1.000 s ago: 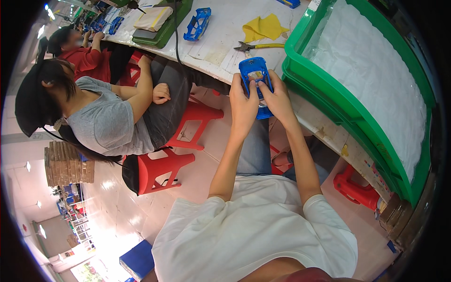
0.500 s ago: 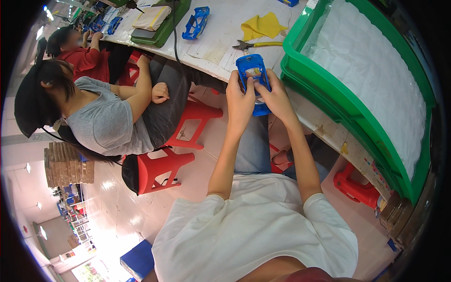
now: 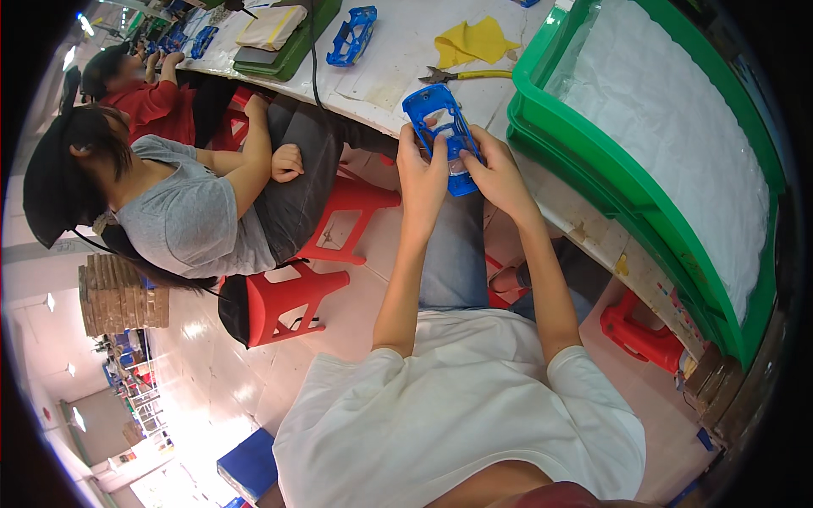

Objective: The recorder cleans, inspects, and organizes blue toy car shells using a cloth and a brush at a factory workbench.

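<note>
Between my two hands is a blue plastic toy car body (image 3: 432, 105) with open window holes, held just off the table's front edge. My left hand (image 3: 423, 173) grips its left side, the thumb lying over the window area. On the lower right side my right hand (image 3: 500, 176) holds it, thumb on the body near its near end. Fingers under the shell are partly hidden. Just beyond it on the table lie cutting pliers (image 3: 466, 74) with yellow handles and a yellow cloth (image 3: 474, 42). Another blue car body (image 3: 351, 38) rests farther left.
A large green crate (image 3: 593, 161) lined with white sheeting stands on the white table (image 3: 385, 85) at right. A green tray (image 3: 284, 63) with a stack on it sits at the back left. A person in grey (image 3: 190, 203) sits close on my left, by red stools (image 3: 288, 300).
The car body has tilted, its far end swinging left and slightly up. Both hands have shifted a little with it and keep hold.
</note>
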Demonstrator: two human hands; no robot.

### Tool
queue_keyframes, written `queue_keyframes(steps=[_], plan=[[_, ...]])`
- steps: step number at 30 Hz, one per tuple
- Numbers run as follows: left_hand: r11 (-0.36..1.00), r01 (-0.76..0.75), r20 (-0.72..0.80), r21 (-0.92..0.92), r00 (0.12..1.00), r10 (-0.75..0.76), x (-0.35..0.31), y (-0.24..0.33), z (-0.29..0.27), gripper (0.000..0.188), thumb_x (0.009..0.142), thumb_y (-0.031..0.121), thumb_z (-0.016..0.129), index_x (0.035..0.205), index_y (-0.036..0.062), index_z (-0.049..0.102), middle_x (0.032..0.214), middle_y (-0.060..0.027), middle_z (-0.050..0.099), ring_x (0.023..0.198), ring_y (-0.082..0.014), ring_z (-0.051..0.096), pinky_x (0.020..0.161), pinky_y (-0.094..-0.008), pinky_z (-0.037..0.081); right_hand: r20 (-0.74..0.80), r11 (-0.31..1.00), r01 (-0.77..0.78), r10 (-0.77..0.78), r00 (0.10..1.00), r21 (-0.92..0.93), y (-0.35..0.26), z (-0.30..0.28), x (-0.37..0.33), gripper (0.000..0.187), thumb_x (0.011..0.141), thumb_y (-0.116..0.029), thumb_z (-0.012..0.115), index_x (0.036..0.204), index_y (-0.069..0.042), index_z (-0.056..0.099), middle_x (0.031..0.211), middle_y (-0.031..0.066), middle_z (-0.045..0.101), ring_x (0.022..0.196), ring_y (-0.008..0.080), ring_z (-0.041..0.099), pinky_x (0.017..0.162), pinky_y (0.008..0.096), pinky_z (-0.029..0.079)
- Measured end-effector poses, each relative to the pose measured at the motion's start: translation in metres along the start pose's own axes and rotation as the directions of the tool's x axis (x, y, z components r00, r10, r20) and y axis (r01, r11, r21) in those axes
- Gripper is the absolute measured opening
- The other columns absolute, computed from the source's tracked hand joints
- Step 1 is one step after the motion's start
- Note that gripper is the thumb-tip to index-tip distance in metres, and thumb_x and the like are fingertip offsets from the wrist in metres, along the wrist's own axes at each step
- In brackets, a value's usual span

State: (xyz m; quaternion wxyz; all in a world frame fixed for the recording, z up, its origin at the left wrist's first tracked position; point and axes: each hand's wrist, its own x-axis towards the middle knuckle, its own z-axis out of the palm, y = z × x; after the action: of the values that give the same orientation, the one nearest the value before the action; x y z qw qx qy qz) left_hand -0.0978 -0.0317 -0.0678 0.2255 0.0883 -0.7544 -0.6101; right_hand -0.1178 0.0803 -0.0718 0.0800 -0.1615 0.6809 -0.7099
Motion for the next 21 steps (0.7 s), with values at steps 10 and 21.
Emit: queue_keyframes(steps=[10, 21], plan=[[0.996, 0.076, 0.110, -0.045, 0.991, -0.071, -0.013, -0.015, -0.005, 0.021, 0.076, 0.003, 0.055, 0.096, -0.0037, 0.052, 0.074, -0.0071, 0.057, 0.061, -0.0094, 0.049, 0.054, -0.0240, 0.040, -0.017, 0.998, 0.015, -0.016, 1.000, -0.064, 0.000, 0.000, 0.000, 0.016, 0.078, 0.001, 0.047, 0.094, 0.006, 0.047, 0.076, 0.0142, 0.059, 0.069, 0.0146, 0.057, 0.061, 0.0275, 0.045], [0.986, 0.096, 0.172, -0.136, 0.982, -0.072, -0.013, -0.017, -0.004, 0.025, 0.081, 0.002, 0.056, 0.104, -0.0030, 0.046, 0.092, -0.0094, 0.058, 0.082, -0.0125, 0.058, 0.071, -0.0239, 0.048, -0.019, 0.999, -0.015, 0.015, 1.000, -0.047, 0.003, 0.000, 0.000, 0.014, 0.079, -0.001, 0.050, 0.091, 0.005, 0.047, 0.077, 0.0121, 0.059, 0.069, 0.0126, 0.056, 0.059, 0.0255, 0.044]])
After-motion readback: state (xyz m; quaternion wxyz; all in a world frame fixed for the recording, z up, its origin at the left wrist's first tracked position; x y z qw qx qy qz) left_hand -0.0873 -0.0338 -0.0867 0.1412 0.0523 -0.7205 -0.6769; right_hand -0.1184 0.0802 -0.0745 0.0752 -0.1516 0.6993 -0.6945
